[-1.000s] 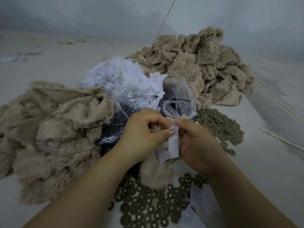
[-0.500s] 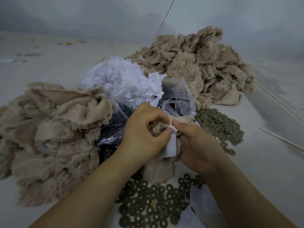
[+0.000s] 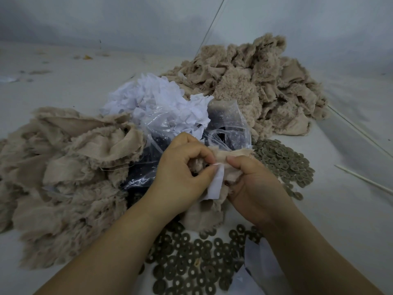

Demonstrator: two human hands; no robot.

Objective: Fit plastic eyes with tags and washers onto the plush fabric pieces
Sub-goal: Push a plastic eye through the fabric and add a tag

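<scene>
Pale tabletop (image 3: 319, 209) all round: your left hand (image 3: 180, 173) and right hand (image 3: 253, 184) have closed together, pinching the plush piece (image 3: 221, 156) and white tag (image 3: 215, 185) just beside the washers (image 3: 282, 162); the tag looks seated, washer next.

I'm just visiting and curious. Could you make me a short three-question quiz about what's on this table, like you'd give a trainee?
1. True or false: both hands grip one plush piece.
2. What white item hangs between the left hand and right hand?
3. The white tags pile lies: A) in a clear bag, B) in a wooden box.

Key: 1 true. 2 a white tag. 3 A, the clear bag.
</scene>
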